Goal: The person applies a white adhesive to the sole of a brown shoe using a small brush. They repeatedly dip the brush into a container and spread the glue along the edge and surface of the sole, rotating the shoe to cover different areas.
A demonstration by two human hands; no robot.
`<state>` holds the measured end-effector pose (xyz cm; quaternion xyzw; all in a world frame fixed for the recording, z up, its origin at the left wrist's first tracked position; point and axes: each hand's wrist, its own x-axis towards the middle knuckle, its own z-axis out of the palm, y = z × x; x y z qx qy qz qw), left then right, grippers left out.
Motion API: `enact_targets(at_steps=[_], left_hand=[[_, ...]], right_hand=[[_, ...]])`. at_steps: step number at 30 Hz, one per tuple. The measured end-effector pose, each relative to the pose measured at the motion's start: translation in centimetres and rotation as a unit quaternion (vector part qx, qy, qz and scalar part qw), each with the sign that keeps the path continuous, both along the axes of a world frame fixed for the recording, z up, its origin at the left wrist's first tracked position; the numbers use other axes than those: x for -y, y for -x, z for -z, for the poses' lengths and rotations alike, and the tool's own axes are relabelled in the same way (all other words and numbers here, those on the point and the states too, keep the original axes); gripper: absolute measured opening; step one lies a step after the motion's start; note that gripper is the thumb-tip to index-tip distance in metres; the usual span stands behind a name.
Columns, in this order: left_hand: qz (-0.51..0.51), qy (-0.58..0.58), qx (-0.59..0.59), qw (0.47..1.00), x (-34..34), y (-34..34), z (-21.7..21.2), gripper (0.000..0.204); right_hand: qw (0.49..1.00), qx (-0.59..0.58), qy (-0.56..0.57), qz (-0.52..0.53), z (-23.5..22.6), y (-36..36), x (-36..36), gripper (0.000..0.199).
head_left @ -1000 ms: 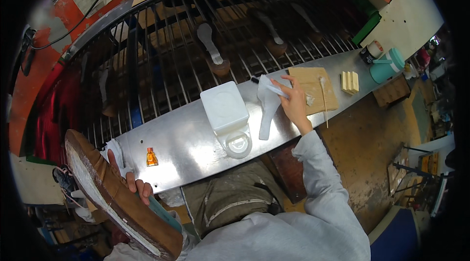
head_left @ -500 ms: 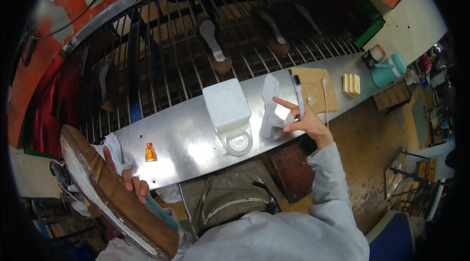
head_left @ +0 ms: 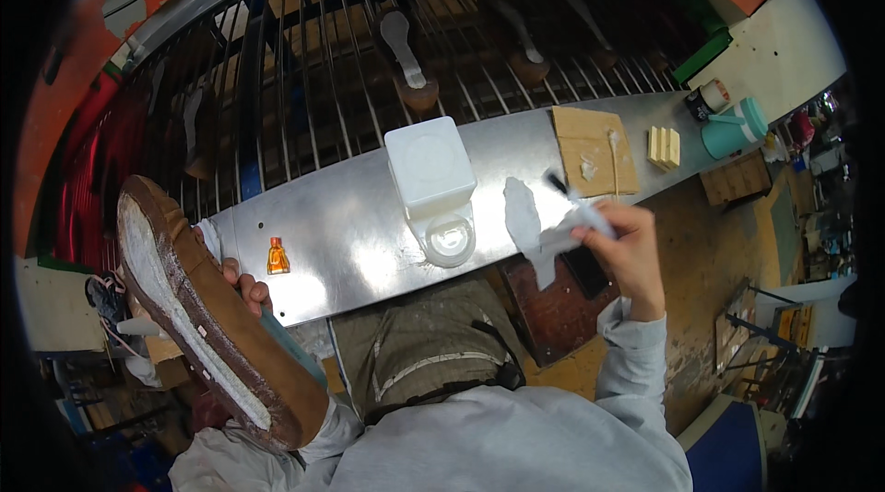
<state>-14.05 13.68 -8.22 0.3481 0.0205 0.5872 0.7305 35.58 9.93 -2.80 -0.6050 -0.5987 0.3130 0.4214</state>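
Note:
My left hand is wrapped round a teal shoe last fitted with a brown shoe upper, its white-coated underside facing up and left. A white cloth shows beside the upper, partly hidden. My right hand is closed on a small brush with dark bristles, over the bench's front edge. From the same hand hangs a thin, limp white rag; its lower end falls past the edge. Left of it stand a white square plastic bottle and a clear round dish.
The metal bench holds a small amber bottle, a cardboard piece with a swab stick, pale blocks and a teal mug. Behind it, a barred rack carries several shoe forms. A dark red box stands below the edge.
My right hand has drawn back to the right, lifting the rag off the bench along with the brush. The upper in my left hand has shifted upward in view.

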Motion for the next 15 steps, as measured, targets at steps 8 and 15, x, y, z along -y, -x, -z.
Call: enact_targets(at_steps=[8,15], left_hand=[[0.039,-0.044,0.002,0.998,0.6,1.7,-0.8,0.062],[0.051,0.008,-0.034,0.998,1.0,3.5,-0.6,0.062]], right_hand=[[0.972,-0.065,-0.21,0.082,-7.3,0.2,-5.7,0.004],[0.933,-0.168,-0.303,0.097,-11.5,-0.6,-6.4,0.009]])
